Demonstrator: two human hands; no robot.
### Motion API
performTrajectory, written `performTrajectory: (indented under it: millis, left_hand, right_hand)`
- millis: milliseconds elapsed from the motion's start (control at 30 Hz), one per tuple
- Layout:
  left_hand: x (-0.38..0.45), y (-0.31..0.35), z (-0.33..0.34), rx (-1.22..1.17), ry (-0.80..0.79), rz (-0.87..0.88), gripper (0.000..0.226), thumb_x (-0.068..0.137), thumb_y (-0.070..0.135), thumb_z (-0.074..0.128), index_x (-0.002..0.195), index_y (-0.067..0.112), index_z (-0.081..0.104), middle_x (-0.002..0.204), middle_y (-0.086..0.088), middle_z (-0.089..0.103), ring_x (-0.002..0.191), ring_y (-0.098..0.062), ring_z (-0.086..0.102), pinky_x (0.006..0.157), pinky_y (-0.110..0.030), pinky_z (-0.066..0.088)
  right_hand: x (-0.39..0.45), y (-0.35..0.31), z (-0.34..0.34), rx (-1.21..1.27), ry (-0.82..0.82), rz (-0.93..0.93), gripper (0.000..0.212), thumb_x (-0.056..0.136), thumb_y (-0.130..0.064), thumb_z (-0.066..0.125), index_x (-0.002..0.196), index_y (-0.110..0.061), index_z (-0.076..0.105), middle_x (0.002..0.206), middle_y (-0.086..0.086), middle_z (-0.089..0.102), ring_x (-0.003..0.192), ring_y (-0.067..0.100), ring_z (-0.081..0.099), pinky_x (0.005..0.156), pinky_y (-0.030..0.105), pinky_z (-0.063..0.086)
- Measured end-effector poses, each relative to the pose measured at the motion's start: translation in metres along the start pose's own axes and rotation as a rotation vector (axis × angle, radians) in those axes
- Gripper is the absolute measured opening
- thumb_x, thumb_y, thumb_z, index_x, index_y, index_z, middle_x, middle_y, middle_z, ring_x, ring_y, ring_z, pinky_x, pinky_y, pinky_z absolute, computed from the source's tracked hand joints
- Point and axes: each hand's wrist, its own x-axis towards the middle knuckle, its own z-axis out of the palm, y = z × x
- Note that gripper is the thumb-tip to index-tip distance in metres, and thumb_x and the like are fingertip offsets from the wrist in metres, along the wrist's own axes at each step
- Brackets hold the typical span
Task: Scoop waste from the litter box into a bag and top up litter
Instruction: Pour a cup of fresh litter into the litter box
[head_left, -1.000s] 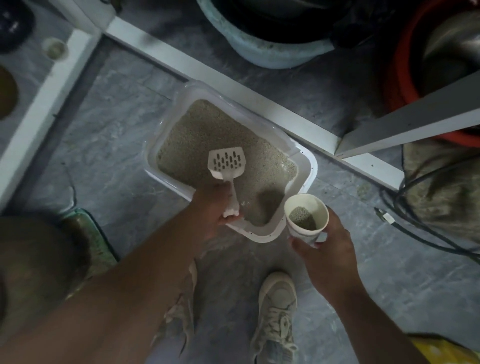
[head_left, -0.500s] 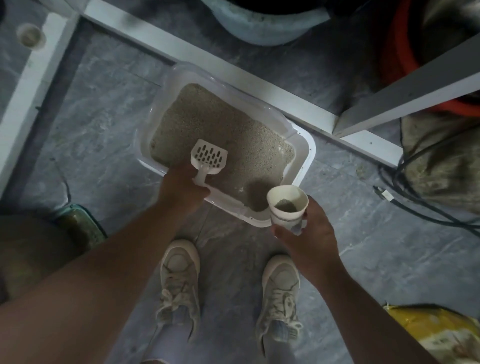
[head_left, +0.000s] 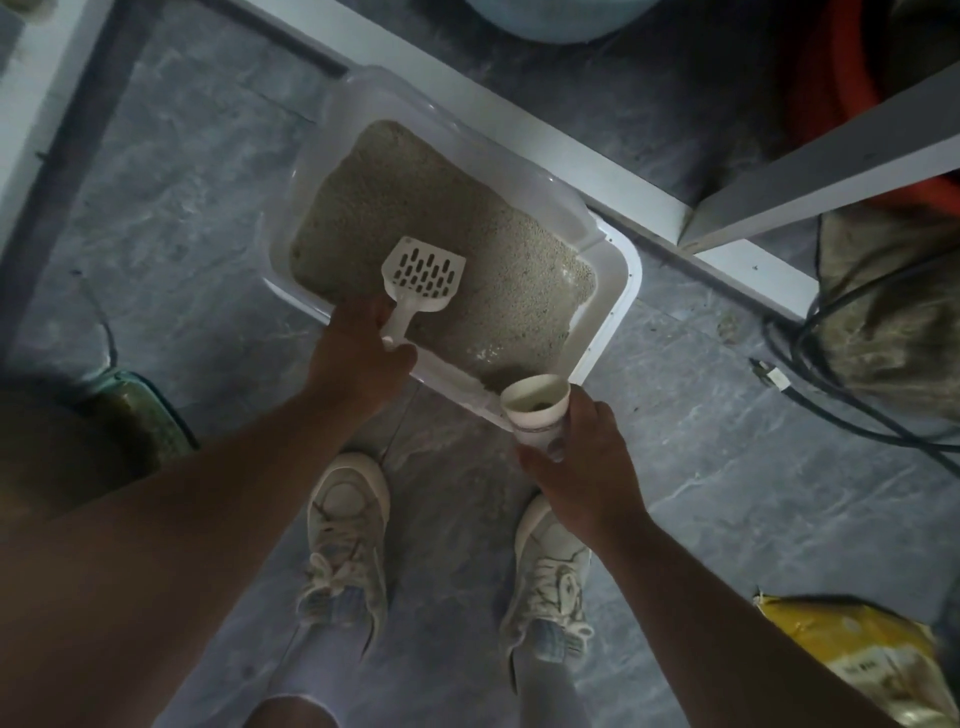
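- Head view, looking down: a white litter box (head_left: 613, 291) sits on grey stone-look floor, filled with pale litter (head_left: 447, 228).
- The left hand (head_left: 358, 364) grips the handle of a white slotted scoop (head_left: 423, 275), its blade over the litter near the box's near wall.
- The right hand (head_left: 582, 467) holds a white paper cup (head_left: 535, 408) at the box's near right corner; a small dark clump lies inside.
- Two pale sneakers (head_left: 348, 530) stand near the box.
- Black cables (head_left: 810, 358) trail at right; a red tub (head_left: 821, 78) sits far right.
- A yellow bag (head_left: 852, 654) lies near right; its print is too blurred to read.
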Motion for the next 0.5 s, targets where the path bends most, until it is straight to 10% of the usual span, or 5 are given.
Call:
performTrajectory:
  millis: [500]
  left_hand:
    - [0.0,-0.01,0.006,-0.058,0.02,0.039,0.044,0.083,0.018,0.074,0.123,0.013,0.055,0.111,0.003,0.044,0.095,-0.017,0.054,0.071,-0.026,0.043]
  right_hand:
    - [0.003,-0.017,0.015,0.029,-0.121,0.035,0.073,0.074,-0.035,0.079,0.139,-0.027,0.047,0.113,0.0,0.054,0.104,0.017,0.054,0.085,0.032,0.051]
